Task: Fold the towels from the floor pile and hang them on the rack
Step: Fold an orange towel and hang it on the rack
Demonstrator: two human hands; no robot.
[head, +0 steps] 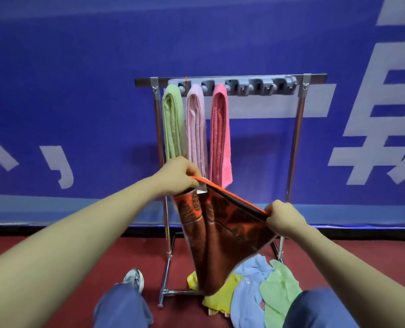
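I hold an orange-and-brown patterned towel (222, 235) stretched in the air in front of the rack. My left hand (176, 177) pinches its upper left corner, and my right hand (283, 217) grips the lower right end of the top edge. The towel hangs down in folds toward the floor pile (256, 287) of yellow, light blue and green towels. On the metal rack (230, 78) hang a folded green towel (173, 121), a pale pink towel (195, 129) and a brighter pink towel (220, 136), side by side at its left end.
The rack's grey clip strip (263, 87) has free clips to the right of the hung towels. The rack's legs (166, 268) stand on a red floor against a blue banner wall (78, 102). My knees and one shoe (134, 279) are at the bottom.
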